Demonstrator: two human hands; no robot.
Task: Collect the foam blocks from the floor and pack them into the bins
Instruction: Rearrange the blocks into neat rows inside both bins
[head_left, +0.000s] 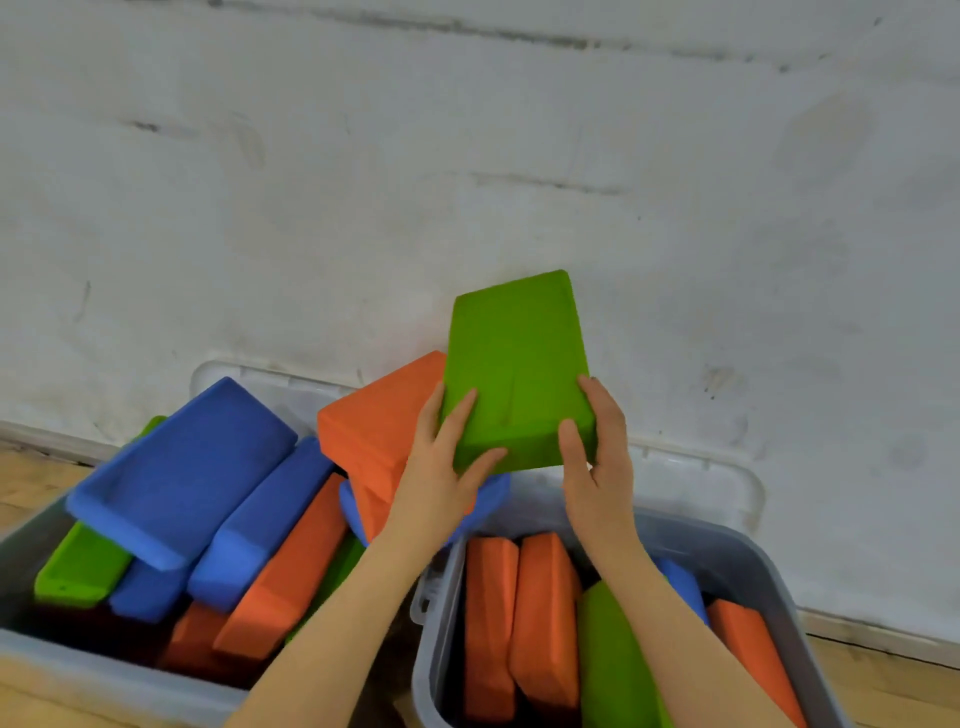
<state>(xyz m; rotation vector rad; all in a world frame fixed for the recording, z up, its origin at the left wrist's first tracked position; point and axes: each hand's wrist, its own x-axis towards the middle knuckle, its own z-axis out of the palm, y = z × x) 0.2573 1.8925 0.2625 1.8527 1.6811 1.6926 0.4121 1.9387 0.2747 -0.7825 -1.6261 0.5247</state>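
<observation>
The green foam block (514, 364) is hanging in the air above the right bin (748, 551), long axis running up and away toward the wall; the left hand (441, 467) and right hand (597, 457) are gripping its near end, thumbs curling over the front edge, forearms reaching up from below.

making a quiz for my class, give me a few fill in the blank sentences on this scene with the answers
1. Both hands, left and right, hold a foam block coloured ____.
2. The number of grey bins, left bin and right bin, is ____.
3. The topmost block in the left bin is coloured ____.

Answers: green; two; blue
</observation>
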